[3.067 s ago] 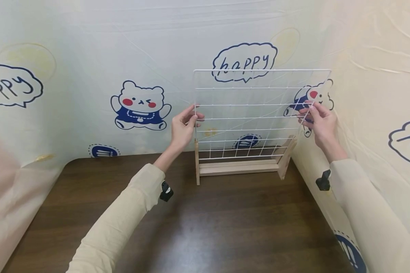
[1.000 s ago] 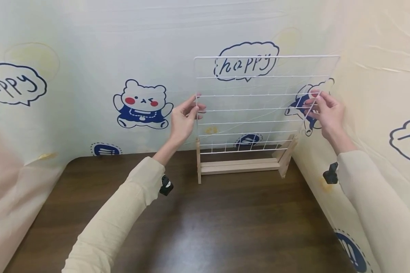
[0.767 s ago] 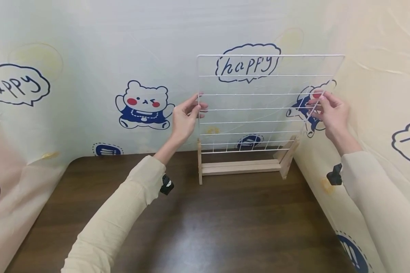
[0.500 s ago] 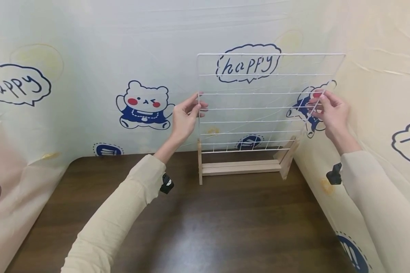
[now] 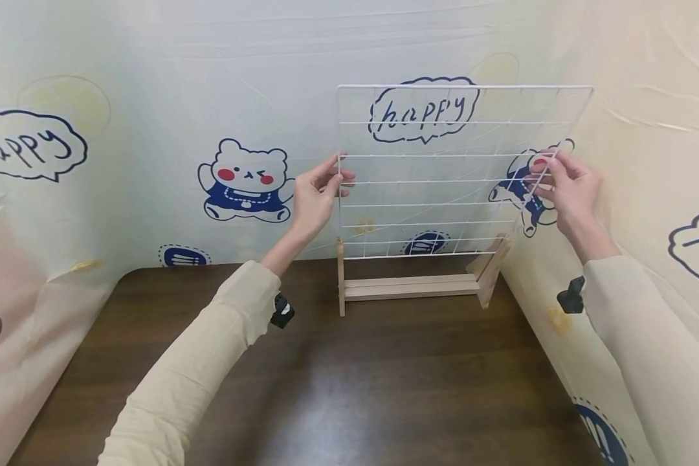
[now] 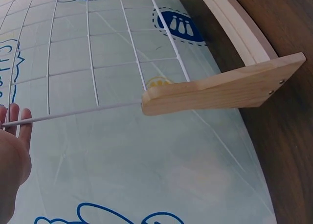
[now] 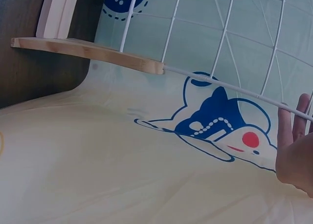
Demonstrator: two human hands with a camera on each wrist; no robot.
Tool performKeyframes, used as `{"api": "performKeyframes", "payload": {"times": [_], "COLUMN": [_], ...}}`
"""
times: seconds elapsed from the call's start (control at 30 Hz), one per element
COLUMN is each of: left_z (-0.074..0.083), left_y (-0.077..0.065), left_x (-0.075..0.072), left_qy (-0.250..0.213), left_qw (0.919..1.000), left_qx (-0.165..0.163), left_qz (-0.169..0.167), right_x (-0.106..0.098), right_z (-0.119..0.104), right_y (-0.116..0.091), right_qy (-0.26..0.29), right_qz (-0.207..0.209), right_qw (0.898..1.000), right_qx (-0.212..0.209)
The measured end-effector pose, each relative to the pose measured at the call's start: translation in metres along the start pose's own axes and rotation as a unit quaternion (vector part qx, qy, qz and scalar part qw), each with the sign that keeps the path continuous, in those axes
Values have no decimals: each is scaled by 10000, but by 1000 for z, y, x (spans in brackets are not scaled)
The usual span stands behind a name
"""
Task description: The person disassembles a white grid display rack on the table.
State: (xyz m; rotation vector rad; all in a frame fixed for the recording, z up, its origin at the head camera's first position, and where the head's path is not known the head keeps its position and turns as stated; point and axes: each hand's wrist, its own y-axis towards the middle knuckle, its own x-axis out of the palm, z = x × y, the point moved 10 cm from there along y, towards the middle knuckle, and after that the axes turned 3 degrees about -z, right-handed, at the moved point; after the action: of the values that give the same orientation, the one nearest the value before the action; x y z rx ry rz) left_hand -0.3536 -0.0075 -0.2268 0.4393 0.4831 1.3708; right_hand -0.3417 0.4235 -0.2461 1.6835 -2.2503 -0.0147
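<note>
A white wire grid panel stands upright at the back of the table, its lower edge between the two side pieces of a wooden stand. My left hand pinches the panel's left side wire between thumb and fingers. On the opposite side wire, my right hand pinches at about the same height. From the left wrist, one wooden side piece overlaps the lower corner of the grid. The right wrist view has the other side piece close against the panel's wire.
The stand is on a dark brown wooden table. Behind it hangs a pale printed cloth with bears and "happy" bubbles, and more cloth runs close along the right side. A black wrist camera sits at the right cuff.
Over the last three seconds both hands have raised the grid panel; its top edge is higher and its bottom edge slightly higher above the stand's crossbar. The stand has stayed in place.
</note>
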Motion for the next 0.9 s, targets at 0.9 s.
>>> {"api": "performKeyframes", "payload": {"times": [0.9], "left_z": [-1], "left_y": [10], "left_x": [-7], "left_qy": [-183], "left_qw": [9998], "left_qx": [62], "left_qz": [6], "right_x": [7], "right_z": [-20], "right_y": [-1], "right_qy": [215], "right_qz": [-343], "right_qw": [9991], "right_qx": [-159]}}
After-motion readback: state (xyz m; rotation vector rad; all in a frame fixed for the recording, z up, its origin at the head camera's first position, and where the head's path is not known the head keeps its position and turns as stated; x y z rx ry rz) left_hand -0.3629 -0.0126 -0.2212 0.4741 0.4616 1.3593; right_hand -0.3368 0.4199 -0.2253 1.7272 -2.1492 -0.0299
